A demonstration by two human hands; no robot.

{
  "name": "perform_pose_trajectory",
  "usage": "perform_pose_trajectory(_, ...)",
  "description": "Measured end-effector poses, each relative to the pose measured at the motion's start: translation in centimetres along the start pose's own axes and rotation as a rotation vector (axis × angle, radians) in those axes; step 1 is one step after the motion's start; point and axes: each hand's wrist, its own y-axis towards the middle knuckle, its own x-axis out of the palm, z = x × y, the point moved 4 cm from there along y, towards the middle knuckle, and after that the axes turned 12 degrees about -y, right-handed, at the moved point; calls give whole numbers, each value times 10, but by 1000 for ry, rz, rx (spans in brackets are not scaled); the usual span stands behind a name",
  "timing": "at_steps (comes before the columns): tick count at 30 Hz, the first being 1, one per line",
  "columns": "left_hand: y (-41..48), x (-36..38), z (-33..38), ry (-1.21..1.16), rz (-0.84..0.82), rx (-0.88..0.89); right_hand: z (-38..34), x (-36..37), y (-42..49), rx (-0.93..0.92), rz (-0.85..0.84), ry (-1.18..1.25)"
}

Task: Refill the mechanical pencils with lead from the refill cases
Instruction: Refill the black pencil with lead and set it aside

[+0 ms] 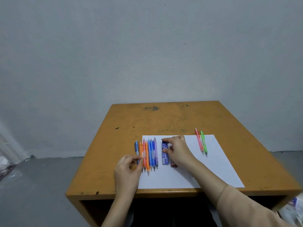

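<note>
The right hand [177,151] pinches the blue case [165,158] (red case [173,164] at its 3 o'clock). The left hand [127,167] curls by the pencils [148,154]; I cannot tell its grip.

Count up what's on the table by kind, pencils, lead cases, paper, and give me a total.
Pencils: 9 (7 in the left row, 2 at the right)
Lead refill cases: 2
Sheets of paper: 1
Total: 12
</note>
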Motion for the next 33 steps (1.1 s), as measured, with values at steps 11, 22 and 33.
perform_pose_trajectory(11, -1, 0, 1, 21, 2, 3, 1, 5, -3, 6, -38, -85)
perform_pose_trajectory(22, -1, -1, 3, 19, 3, -5, 2, -15, -10, 19, 59, 72)
perform_pose_trajectory(33, -2, 1, 2, 19, 5, -23, 27, -34, -28, 164, 227, 174)
